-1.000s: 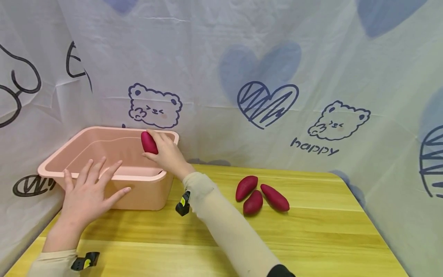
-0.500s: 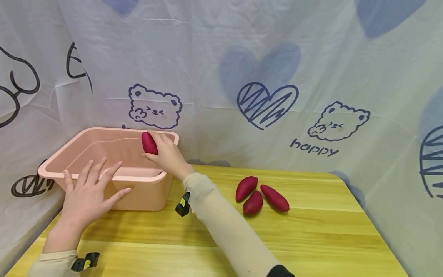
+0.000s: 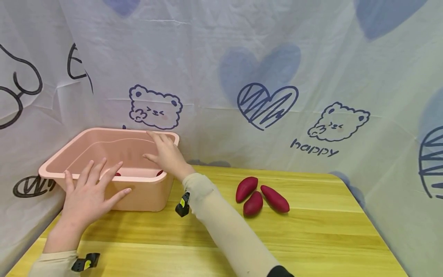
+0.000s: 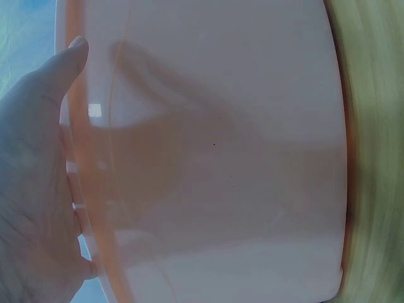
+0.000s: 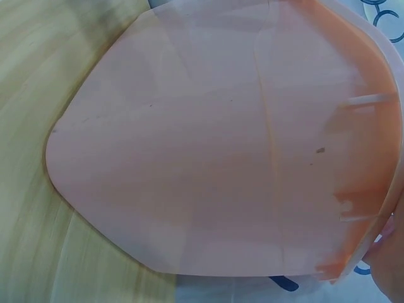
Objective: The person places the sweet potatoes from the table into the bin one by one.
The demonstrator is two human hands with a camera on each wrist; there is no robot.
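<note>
A pink plastic basin stands at the left of the table. My left hand rests at its near rim with fingers spread and straight; in the left wrist view the thumb lies by the rim. Above the basin's right end, my right hand is spread, holding nothing. Inside, small parts of dark red sweet potatoes show: one sweet potato below the right hand, another sweet potato beside the left fingers. The near wall hides the rest of them. Only the basin's outer wall fills most of the right wrist view.
Three dark red sweet potatoes lie close together on the wooden table, right of the basin: a left one, a near one and a right one. A printed white cloth hangs behind and at both sides.
My right hand has let go of the sweet potato it held over the basin, and its fingers have spread. A sweet potato now shows inside by the left fingers. The left hand has stayed put.
</note>
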